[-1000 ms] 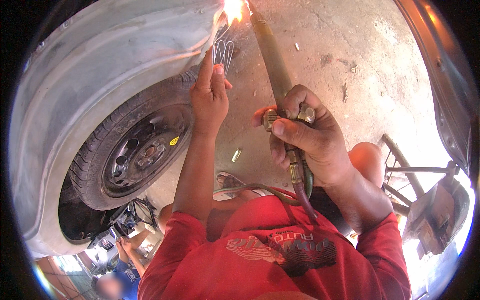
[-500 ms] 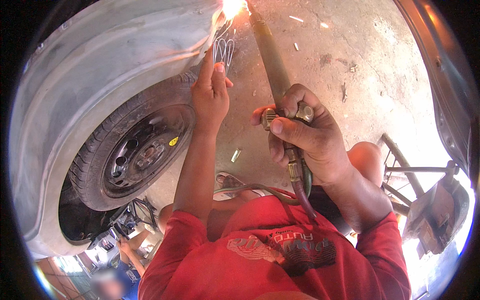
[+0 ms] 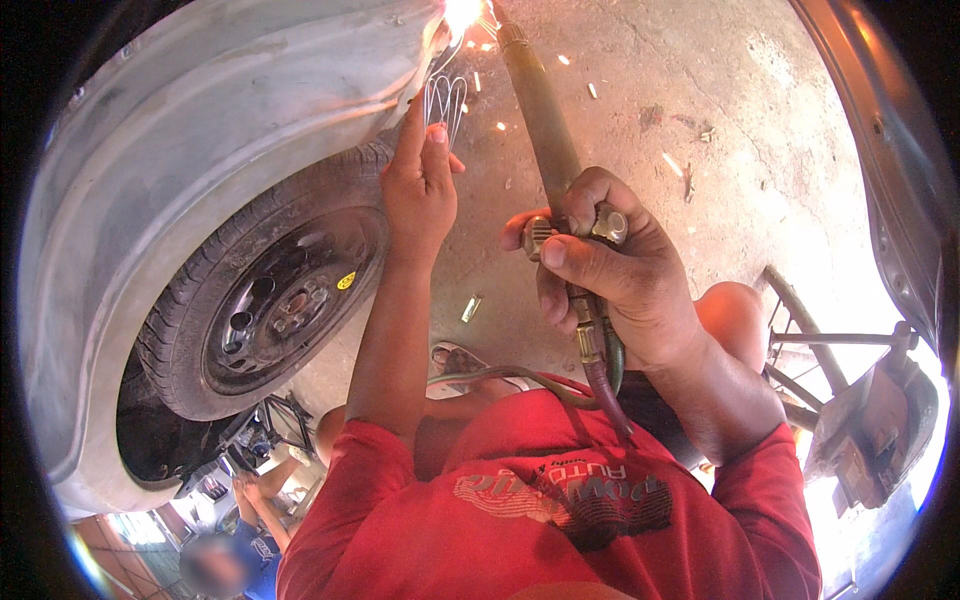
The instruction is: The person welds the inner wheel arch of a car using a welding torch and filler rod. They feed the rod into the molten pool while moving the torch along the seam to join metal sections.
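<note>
My right hand point(image 3: 635, 275) is wrapped round a gas welding torch point(image 3: 541, 115) just behind its two brass valve knobs. The torch points away from me, and a bright flame point(image 3: 463, 14) glares by its tip at the far edge of a grey car body panel point(image 3: 240, 105). Closed on a thin looped welding wire point(image 3: 445, 98), my left hand point(image 3: 418, 195) is held beside that panel, its index finger stretched along the edge. The glare hides where the wire meets the metal. Two hoses point(image 3: 600, 385) run from the torch back across my lap.
A car wheel point(image 3: 275, 300) sits under the panel at left. Sparks scatter over the concrete floor point(image 3: 720, 200). At right stand a metal frame point(image 3: 815, 340) and a dark curved car panel point(image 3: 890, 150). Another person point(image 3: 262, 555) is at the lower left.
Sparks have fallen to new spots on the floor. My left hand has shifted very slightly; the right hand and torch hold nearly still.
</note>
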A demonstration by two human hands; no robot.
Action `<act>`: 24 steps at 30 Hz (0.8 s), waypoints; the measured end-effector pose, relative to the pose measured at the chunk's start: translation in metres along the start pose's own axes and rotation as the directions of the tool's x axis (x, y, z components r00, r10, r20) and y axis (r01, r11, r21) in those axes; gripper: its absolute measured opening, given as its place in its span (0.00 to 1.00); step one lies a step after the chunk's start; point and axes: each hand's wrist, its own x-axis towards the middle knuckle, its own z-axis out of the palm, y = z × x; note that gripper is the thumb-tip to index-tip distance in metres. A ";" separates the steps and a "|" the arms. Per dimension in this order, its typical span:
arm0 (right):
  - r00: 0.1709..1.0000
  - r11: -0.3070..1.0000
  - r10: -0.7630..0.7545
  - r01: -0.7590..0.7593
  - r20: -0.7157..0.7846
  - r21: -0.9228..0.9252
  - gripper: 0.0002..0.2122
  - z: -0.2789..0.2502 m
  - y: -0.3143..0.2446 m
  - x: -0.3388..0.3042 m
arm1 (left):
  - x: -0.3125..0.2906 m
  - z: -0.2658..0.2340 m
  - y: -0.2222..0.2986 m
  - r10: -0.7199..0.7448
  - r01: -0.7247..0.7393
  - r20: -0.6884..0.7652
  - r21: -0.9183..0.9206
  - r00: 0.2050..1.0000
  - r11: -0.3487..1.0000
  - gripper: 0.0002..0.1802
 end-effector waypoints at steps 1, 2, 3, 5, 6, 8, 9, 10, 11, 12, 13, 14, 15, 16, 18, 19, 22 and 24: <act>1.000 1.000 0.006 -0.006 0.001 -0.002 0.10 0.001 0.000 0.000 | 0.000 0.000 -0.004 0.022 -0.022 -0.013 0.018 1.000 1.000 0.24; 1.000 1.000 0.003 -0.003 0.007 0.000 0.10 0.000 0.000 0.000 | 0.000 0.000 -0.007 0.044 -0.043 -0.025 0.037 0.999 0.998 0.24; 1.000 1.000 -0.003 0.003 0.009 0.002 0.10 -0.001 0.001 0.000 | 0.000 0.001 -0.005 0.021 -0.021 -0.005 0.025 1.000 0.999 0.24; 1.000 1.000 -0.006 0.006 0.003 0.003 0.10 -0.001 0.001 0.000 | 0.000 0.000 0.000 -0.025 0.025 0.036 0.001 0.999 1.000 0.25; 1.000 1.000 -0.003 0.003 -0.001 0.003 0.10 0.000 0.000 0.000 | -0.001 0.000 0.000 -0.027 0.027 0.030 -0.003 0.999 1.000 0.25; 1.000 1.000 -0.005 0.005 0.007 0.015 0.10 0.000 0.001 0.000 | -0.001 0.000 -0.001 -0.030 0.030 0.018 -0.012 0.999 0.999 0.25; 1.000 1.000 -0.010 0.010 0.019 0.027 0.10 -0.003 0.002 0.000 | -0.001 0.000 0.000 -0.024 0.024 0.017 -0.007 1.000 1.000 0.25; 0.999 0.999 -0.016 0.015 0.030 0.040 0.10 -0.004 0.003 0.000 | -0.001 0.000 0.001 -0.018 0.018 0.017 -0.001 1.000 1.000 0.25; 1.000 0.999 -0.015 0.014 0.028 0.034 0.10 -0.004 0.003 0.000 | 0.000 0.000 0.002 -0.012 0.012 0.016 0.004 1.000 1.000 0.25; 1.000 1.000 -0.013 0.012 0.026 0.029 0.10 -0.004 0.003 0.000 | -0.001 0.000 0.001 -0.011 0.010 0.014 0.002 1.000 1.000 0.25; 1.000 1.000 -0.011 0.010 0.025 0.023 0.10 -0.003 0.003 0.000 | -0.001 0.000 -0.001 -0.009 0.009 0.012 0.000 1.000 1.000 0.25; 1.000 1.000 -0.009 0.008 0.030 0.029 0.10 -0.004 0.003 0.000 | -0.001 0.000 -0.002 -0.007 0.007 0.010 -0.003 1.000 1.000 0.25; 0.999 0.999 -0.008 0.007 0.035 0.035 0.10 -0.005 0.004 0.000 | -0.001 0.000 -0.002 -0.011 0.011 0.011 -0.007 1.000 1.000 0.26; 0.999 0.999 -0.007 0.005 0.040 0.041 0.10 -0.005 0.005 0.000 | -0.001 -0.001 -0.002 -0.015 0.015 0.013 -0.012 1.000 1.000 0.26; 1.000 0.999 0.004 -0.005 0.027 0.043 0.10 -0.003 0.004 0.000 | -0.002 -0.001 -0.003 -0.018 0.019 0.016 -0.015 1.000 1.000 0.26; 1.000 0.999 0.009 -0.010 0.021 0.044 0.10 -0.002 0.003 0.000 | -0.002 -0.002 -0.003 -0.018 0.019 0.019 -0.013 1.000 1.000 0.26; 1.000 1.000 0.002 -0.002 0.020 0.013 0.11 -0.002 0.003 -0.001 | 0.000 -0.002 -0.004 -0.023 0.023 0.024 -0.009 0.999 1.000 0.26; 1.000 1.000 0.006 -0.006 0.016 0.009 0.11 -0.002 0.003 -0.001 | 0.000 -0.002 -0.003 -0.030 0.030 0.025 -0.005 0.999 1.000 0.25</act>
